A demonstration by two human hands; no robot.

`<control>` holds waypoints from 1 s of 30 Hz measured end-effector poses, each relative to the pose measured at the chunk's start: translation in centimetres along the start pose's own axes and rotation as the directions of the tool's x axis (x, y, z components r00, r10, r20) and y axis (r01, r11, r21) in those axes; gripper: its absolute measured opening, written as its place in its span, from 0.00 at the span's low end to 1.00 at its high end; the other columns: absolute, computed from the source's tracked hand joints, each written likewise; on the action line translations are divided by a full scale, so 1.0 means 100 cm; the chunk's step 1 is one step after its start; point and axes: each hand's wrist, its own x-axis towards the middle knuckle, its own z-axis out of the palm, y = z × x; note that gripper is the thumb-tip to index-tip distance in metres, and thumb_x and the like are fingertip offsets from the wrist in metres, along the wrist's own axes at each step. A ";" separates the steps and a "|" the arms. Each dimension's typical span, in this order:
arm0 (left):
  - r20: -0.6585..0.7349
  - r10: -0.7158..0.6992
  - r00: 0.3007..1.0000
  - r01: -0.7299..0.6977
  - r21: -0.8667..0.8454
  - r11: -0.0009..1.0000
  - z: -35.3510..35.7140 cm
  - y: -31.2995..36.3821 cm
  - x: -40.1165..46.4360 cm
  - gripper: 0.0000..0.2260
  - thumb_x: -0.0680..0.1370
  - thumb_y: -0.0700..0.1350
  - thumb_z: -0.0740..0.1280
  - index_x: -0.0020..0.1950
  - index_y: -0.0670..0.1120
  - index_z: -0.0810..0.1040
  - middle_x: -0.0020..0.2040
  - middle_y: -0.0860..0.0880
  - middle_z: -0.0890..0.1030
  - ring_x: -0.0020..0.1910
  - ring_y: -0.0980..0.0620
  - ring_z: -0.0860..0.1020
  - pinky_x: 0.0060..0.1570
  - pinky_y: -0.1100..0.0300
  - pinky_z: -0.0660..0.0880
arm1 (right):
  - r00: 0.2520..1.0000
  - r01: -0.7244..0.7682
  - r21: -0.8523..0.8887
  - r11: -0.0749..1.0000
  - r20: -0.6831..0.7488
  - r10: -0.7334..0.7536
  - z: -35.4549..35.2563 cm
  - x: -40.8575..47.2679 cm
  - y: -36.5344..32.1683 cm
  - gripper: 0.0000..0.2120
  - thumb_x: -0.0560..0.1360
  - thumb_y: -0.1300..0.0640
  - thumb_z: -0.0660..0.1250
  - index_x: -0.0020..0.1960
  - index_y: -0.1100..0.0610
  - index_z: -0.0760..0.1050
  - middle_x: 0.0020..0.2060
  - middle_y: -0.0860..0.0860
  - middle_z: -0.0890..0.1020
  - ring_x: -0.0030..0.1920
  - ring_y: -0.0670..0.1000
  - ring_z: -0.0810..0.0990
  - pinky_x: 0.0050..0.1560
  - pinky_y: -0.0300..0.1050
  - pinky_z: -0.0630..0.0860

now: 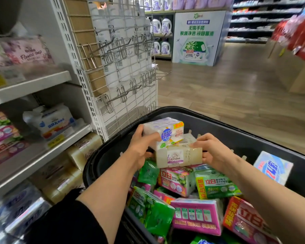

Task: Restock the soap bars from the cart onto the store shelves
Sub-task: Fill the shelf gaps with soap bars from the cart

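Pale soap bars [179, 156] clamped between left hand [141, 147] and right hand [213, 152] fingers, above a near-full cart [253, 138]; shelves [42, 152] leftward, mostly unstocked.

View: a single head camera, worn by the person, wide-angle, edges bending.
Facing: forward and down into the cart [218, 120], aisle floor [236, 88] beyond.
Nearness: close; forearms fill the bottom edge.
Left edge: store shelves [30, 81] running past.
Shared: nothing, no second view.
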 end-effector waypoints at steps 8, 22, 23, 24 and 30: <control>0.131 -0.054 0.990 0.033 0.158 0.987 0.001 0.014 -0.018 0.21 0.71 0.57 0.73 0.60 0.55 0.71 0.47 0.55 0.84 0.44 0.57 0.82 0.39 0.57 0.80 | 0.981 -0.049 -0.042 0.998 0.187 0.056 -0.013 -0.004 -0.008 0.39 0.58 0.76 0.69 0.65 0.52 0.72 0.52 0.62 0.82 0.52 0.63 0.82 0.48 0.62 0.79; -0.041 0.148 0.988 -0.151 -0.086 0.985 -0.060 0.063 -0.065 0.30 0.62 0.39 0.79 0.61 0.51 0.75 0.53 0.46 0.84 0.49 0.47 0.83 0.46 0.55 0.79 | 0.947 0.322 -0.101 0.941 0.052 -0.318 0.026 -0.069 -0.058 0.18 0.68 0.67 0.73 0.54 0.52 0.75 0.47 0.59 0.84 0.36 0.56 0.84 0.28 0.44 0.77; -0.062 0.187 0.980 -0.193 -0.095 0.977 -0.072 0.071 -0.076 0.33 0.59 0.40 0.79 0.62 0.51 0.74 0.53 0.46 0.84 0.49 0.47 0.83 0.45 0.56 0.80 | 0.935 0.354 -0.069 0.933 0.059 -0.350 0.037 -0.079 -0.066 0.17 0.68 0.68 0.72 0.51 0.51 0.75 0.45 0.59 0.84 0.32 0.53 0.83 0.25 0.41 0.75; -0.091 0.236 0.967 -0.244 -0.090 0.966 -0.086 0.080 -0.089 0.35 0.57 0.41 0.78 0.63 0.51 0.74 0.53 0.46 0.84 0.50 0.47 0.83 0.44 0.58 0.79 | 0.923 0.382 -0.031 0.924 0.071 -0.379 0.049 -0.088 -0.074 0.17 0.69 0.68 0.71 0.49 0.49 0.75 0.42 0.58 0.84 0.30 0.52 0.82 0.23 0.40 0.74; -0.252 0.462 0.850 -0.482 -0.020 0.876 -0.186 0.116 -0.186 0.28 0.58 0.41 0.78 0.56 0.53 0.77 0.46 0.50 0.85 0.43 0.52 0.82 0.36 0.61 0.77 | 0.829 0.473 0.089 0.877 0.292 -0.477 0.152 -0.141 -0.104 0.31 0.57 0.61 0.75 0.58 0.48 0.73 0.39 0.52 0.86 0.35 0.52 0.84 0.37 0.52 0.82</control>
